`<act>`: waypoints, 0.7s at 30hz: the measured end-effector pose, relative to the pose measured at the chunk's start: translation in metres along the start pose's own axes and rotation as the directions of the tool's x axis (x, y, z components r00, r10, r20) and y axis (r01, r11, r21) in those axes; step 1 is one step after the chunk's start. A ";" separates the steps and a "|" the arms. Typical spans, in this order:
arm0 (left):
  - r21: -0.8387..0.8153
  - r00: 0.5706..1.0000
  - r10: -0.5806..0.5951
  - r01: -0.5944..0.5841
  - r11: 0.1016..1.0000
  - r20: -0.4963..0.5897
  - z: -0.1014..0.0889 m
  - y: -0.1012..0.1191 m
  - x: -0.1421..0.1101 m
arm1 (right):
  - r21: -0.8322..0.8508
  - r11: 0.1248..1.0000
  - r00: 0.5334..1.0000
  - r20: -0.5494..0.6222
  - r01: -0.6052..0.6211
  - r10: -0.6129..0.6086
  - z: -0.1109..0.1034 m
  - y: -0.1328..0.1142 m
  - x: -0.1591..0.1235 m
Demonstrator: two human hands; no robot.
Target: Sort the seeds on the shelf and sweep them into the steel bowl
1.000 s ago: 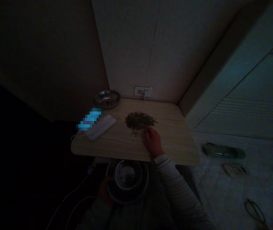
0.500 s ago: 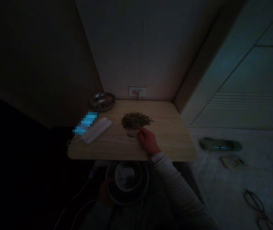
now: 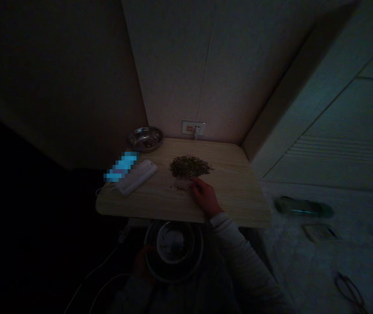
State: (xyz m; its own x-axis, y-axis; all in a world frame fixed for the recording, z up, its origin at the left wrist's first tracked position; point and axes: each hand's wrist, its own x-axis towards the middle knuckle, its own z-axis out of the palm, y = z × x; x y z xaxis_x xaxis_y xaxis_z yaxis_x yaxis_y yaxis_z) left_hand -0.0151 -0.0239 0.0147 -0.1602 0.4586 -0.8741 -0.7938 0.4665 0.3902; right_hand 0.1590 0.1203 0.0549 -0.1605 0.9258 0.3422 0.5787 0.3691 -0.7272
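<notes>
A loose heap of small dark-green grains or seeds (image 3: 189, 166) lies in the middle of a light wooden table (image 3: 239, 192). My right hand (image 3: 205, 196) rests at the heap's near edge, fingers curled together and thumb close to them; whatever is between the fingertips is too small and dark to make out. A few stray grains (image 3: 180, 189) lie just left of that hand. Below the table's front edge, my left hand (image 3: 143, 261) grips the left rim of a round metal bowl (image 3: 197, 261). Its pale inner bottom has some dark specks.
A shiny steel bowl (image 3: 145, 139) stands at the table's back left corner. In front of it are a lit, blurred phone screen (image 3: 122, 166) and a white power strip (image 3: 137, 177). A wall socket (image 3: 193, 127) is behind. A green bottle-like object (image 3: 304, 207) lies on the right.
The camera view has shifted, so the table and its things appear slightly farther right. My right hand stays at the heap's near edge, and my left hand keeps its hold on the bowl.
</notes>
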 end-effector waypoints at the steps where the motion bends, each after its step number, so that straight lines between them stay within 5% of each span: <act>1: 0.001 1.000 -0.003 0.003 1.000 -0.009 0.000 0.000 0.000 | 0.011 1.000 1.000 0.009 0.010 -0.010 0.000 0.000 0.000; 9: 0.037 0.999 -0.002 0.003 0.999 -0.042 0.003 0.001 -0.009 | -0.001 1.000 0.999 -0.033 -0.002 0.002 0.000 0.000 0.000; 16: -0.005 0.999 -0.034 0.034 0.999 0.008 0.003 0.000 -0.006 | -0.155 0.983 0.987 -0.110 0.102 -0.119 0.003 -0.001 0.001; 21: 0.059 0.999 -0.034 0.035 0.998 -0.020 0.003 -0.001 -0.006 | -0.275 0.946 0.983 -0.023 0.169 -0.182 0.009 -0.009 0.003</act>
State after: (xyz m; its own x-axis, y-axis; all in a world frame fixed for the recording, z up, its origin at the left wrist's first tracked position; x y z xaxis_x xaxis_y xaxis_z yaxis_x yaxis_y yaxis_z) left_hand -0.0118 -0.0252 0.0204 -0.1447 0.4277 -0.8923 -0.7630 0.5259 0.3758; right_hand 0.1461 0.1209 0.0569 -0.2452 0.8409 0.4825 0.7407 0.4836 -0.4664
